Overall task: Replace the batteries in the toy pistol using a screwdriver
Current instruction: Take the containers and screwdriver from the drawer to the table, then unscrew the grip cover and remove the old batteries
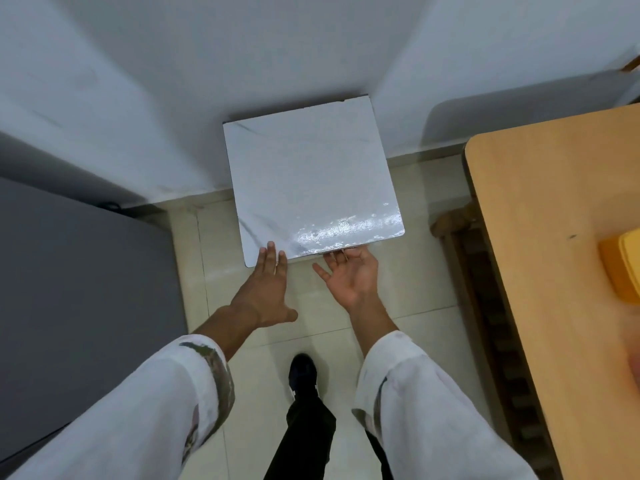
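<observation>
On the tiled floor [322,323], on your side of the white square surface [311,178], your dark shoe [303,374] stands. At that surface's near edge your left hand [265,292] lies flat, palm down, with straight fingers touching the top and holding nothing. Your right hand [349,275] is palm up and spread, its fingertips slipped under the same edge. Right of the surface stands a wooden table [554,237] bearing a yellow thing [623,268]. Behind the surface rises a white wall [277,46]. Where the toy pistol is, you cannot tell.

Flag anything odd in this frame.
The white board sits skewed to the wall, its surface blistered near the front edge. The left hand lies flat on that edge; the right hand is palm-up, fingertips under it. No pistol or screwdriver in view.
</observation>
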